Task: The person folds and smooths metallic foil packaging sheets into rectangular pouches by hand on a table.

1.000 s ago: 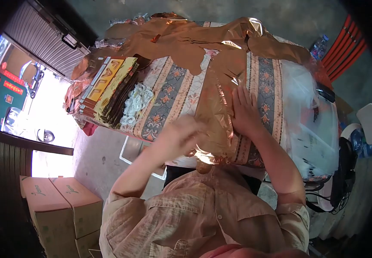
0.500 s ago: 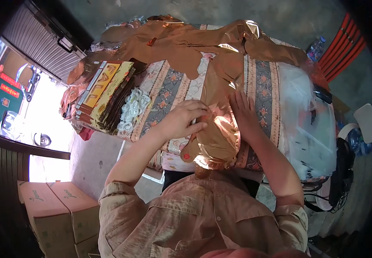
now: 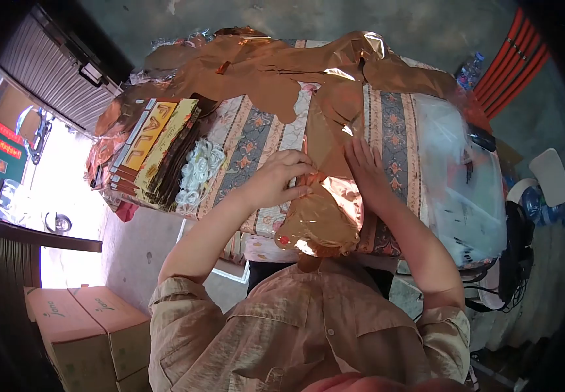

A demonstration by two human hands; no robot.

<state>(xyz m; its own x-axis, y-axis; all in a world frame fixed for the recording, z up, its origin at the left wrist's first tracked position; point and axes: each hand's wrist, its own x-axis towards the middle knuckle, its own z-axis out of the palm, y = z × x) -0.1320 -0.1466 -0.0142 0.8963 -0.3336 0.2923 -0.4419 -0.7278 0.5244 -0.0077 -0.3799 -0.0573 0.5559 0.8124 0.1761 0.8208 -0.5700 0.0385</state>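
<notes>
A copper-coloured foil piece, shaped like a flat foil balloon, lies at the near edge of the table in front of my body. My left hand has its fingers curled in, with thumb and fingertips gripping the foil's left side at a crease. On the opposite side, my right hand rests with fingers stretched out flat along the foil's right edge. A small red spot shows at the foil's lower left corner. From the crease, more copper foil runs back towards the far side.
A patterned cloth covers the table. Packs marked FALL stand at left, beside bundled white ties. Clear plastic bags and a black object lie at right. Cartons stand on the floor at lower left.
The view has shifted slightly. The foil between my hands now shows a sharper crosswise crease and a brighter right side. Both hands stay in nearly the same place.
</notes>
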